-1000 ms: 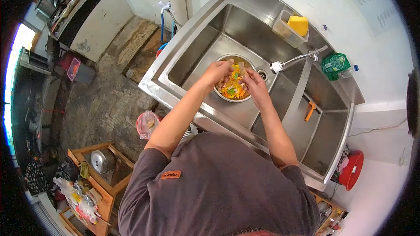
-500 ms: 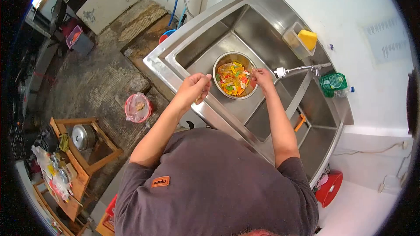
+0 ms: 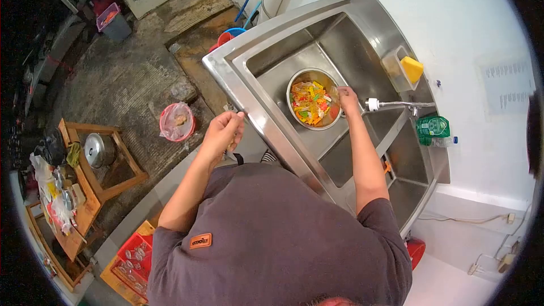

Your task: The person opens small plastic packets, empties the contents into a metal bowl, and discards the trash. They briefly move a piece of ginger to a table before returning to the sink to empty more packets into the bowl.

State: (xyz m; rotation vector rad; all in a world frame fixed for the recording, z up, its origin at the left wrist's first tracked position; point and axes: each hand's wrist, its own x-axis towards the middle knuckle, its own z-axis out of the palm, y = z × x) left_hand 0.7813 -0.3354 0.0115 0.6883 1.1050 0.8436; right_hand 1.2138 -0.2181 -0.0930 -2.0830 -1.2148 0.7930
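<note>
Head view is showing the right hand (image 3: pixel 347 99) clutching the rim of the bowl (image 3: pixel 290 94) in the sink (image 3: pixel 266 130), the left hand (image 3: pixel 224 130) hanging clenched outside it, contents unclear. One-handed gripping is risking tipping, spilling pieces (image 3: pixel 309 106).

A single camera sits on my head and looks steeply down past my own shoulders through a wide, rounded lens. The sink (image 3: pixel 266 130) lies close below, mid-frame. The floor (image 3: pixel 130 96) spreads left of the sink and the wall (image 3: pixel 470 34) rises right of it.
</note>
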